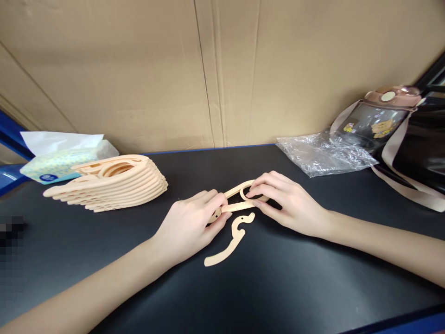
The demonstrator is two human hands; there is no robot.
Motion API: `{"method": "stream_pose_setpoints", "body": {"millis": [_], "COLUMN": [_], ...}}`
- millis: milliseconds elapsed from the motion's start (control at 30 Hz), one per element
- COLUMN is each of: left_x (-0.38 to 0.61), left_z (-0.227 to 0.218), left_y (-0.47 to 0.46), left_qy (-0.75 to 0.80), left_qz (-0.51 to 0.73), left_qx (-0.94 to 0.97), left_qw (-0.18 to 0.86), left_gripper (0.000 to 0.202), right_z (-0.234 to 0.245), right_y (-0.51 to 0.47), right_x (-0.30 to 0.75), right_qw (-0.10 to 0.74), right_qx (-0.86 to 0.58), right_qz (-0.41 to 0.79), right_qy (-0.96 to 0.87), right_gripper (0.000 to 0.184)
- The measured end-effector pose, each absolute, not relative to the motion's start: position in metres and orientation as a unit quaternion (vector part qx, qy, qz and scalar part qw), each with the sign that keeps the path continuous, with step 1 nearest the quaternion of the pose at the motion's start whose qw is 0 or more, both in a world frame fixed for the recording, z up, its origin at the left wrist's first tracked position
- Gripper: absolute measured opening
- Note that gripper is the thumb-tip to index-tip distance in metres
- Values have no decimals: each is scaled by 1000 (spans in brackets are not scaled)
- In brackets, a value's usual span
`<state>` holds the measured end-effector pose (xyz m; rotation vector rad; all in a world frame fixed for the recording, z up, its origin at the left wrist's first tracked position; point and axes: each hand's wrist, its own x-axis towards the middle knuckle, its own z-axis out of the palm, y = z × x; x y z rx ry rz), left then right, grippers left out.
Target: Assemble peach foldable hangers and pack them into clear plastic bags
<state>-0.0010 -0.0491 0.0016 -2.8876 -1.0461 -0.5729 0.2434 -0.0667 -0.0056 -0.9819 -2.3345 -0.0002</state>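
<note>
My left hand (193,224) pinches one end of a thin peach-coloured plastic piece (233,207) that lies on the black tabletop (278,278). My right hand (289,204) has its fingers closed on the piece's ring-shaped end. Just in front of both hands lies a separate curved peach hook piece (227,243), flat on the table and untouched. A stack of several similar peach plastic parts (111,183) sits to the left, well clear of my left hand.
A tissue pack (59,155) stands behind the stack at far left. A crumpled clear plastic bag (321,153) lies at back right, with a water bottle (380,116) and a dark bag with a strap (424,153) beside it. A cardboard wall (222,69) closes the back.
</note>
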Motion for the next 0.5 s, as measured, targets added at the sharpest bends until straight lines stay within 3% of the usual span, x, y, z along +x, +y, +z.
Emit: {"method": "stream_pose_setpoints", "body": {"millis": [500], "left_x": [-1], "left_z": [-1], "left_y": [-46], "left_qy": [-318], "left_qz": [-179], "left_qx": [-930], "left_qw": [39], "left_gripper": [15], "right_z": [-7], "right_y": [-64], "right_x": [245], "right_qw": [232], "right_qx": [-468], "right_qz": [25], "right_qy": [-852], "right_gripper": [15]}}
